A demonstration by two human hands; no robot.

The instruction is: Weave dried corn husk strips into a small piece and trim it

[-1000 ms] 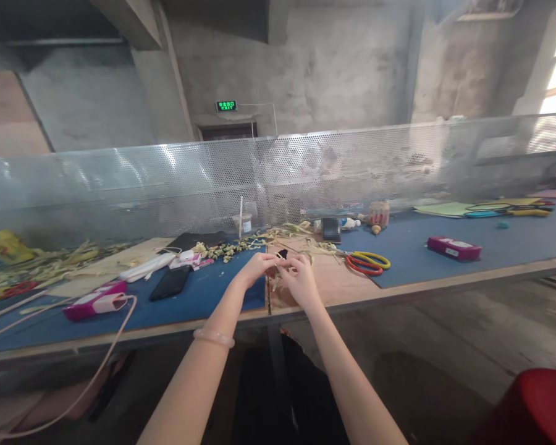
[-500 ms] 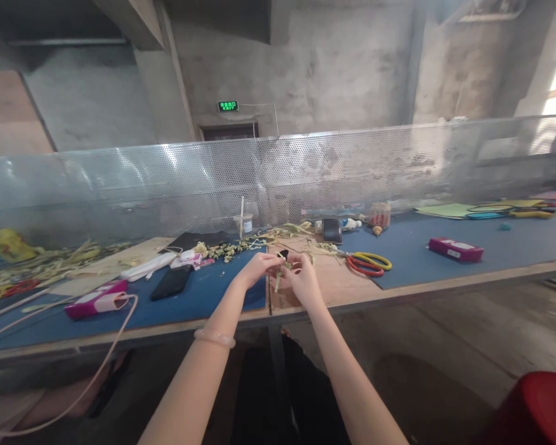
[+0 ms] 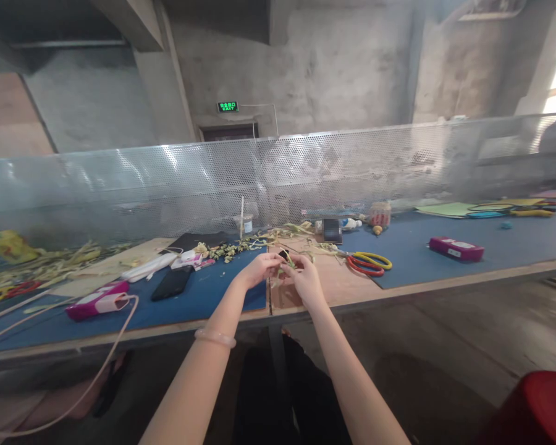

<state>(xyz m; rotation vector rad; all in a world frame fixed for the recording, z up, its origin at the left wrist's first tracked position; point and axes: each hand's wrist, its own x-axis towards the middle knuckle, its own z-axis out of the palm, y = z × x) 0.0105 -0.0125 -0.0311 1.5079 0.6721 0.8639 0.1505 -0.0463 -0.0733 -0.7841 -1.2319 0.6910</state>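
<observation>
My left hand [image 3: 259, 269] and my right hand [image 3: 305, 279] meet over the wooden part of the table [image 3: 345, 281]. Between their fingertips is a small bundle of pale green strips [image 3: 291, 262] with a black piece [image 3: 283, 254] at its top. Both hands have their fingers closed on this bundle. Its lower end is partly hidden by the fingers. To the right of my hands lie scissors [image 3: 369, 262] with red and yellow handles. Several small curled green pieces [image 3: 229, 250] lie beyond my left hand on the blue mat.
A black phone [image 3: 172, 283], a magenta box [image 3: 97, 300] with a cable and a white device [image 3: 148, 267] are at left. A second magenta box [image 3: 456, 248] lies at right. Behind stand a cup [image 3: 246, 224], a jar [image 3: 380, 215] and a perforated metal screen [image 3: 306, 173].
The strips between my fingers have shifted, and the pale end that hung down now shows less. My right hand has turned slightly. The objects on the table stay where they were.
</observation>
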